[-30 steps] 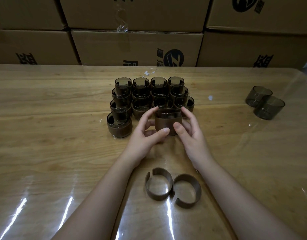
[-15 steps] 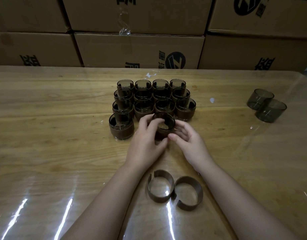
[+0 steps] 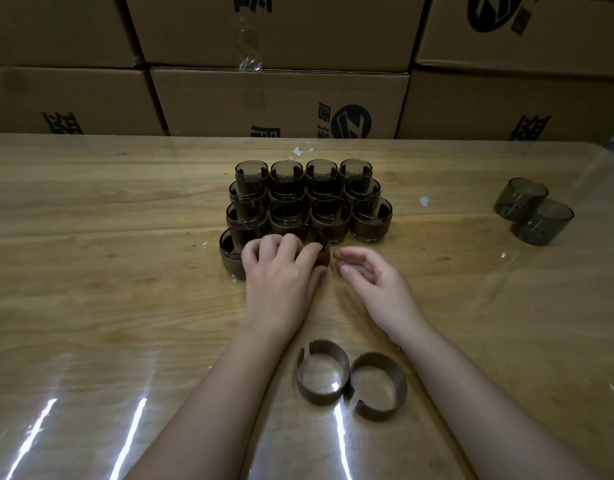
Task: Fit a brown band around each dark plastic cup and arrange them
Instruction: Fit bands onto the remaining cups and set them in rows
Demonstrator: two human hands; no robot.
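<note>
- Nearest the person, between the forearms, two split brown rings lie side by side and touching on the counter (image 3: 90,289): the left band (image 3: 317,398) and the right band (image 3: 374,414), neither on a cup.
- A little further out, the left hand (image 3: 281,277) has its fingers curled over the rim and near side of a banded cup (image 3: 323,256), gripping it as it stands in the front row.
- Just beside that cup, the right hand (image 3: 374,284) hangs loose with its fingers gently bent. It holds nothing and, as far as I can see, does not touch the cup.
- Left of the gripped one, close against it, stands the corner cup (image 3: 231,252) with its band on.
- Behind them sits the finished block (image 3: 309,202): three rows of four dark cups, packed close. Brown bands show on the nearest row; the further rows are too hidden to check one by one.
- Well off to the right, two bare cups (image 3: 520,199) rest against each other with no bands. Whether they stand upright or lie tipped I cannot tell.
- At the back, stacked cardboard boxes (image 3: 281,102) close off the counter.
- By my reckoning the job is nearly done. Fourteen cups look banded and placed, or are just being placed. Two bare cups and two loose bands are left, a matching count that would fill out the front row.
</note>
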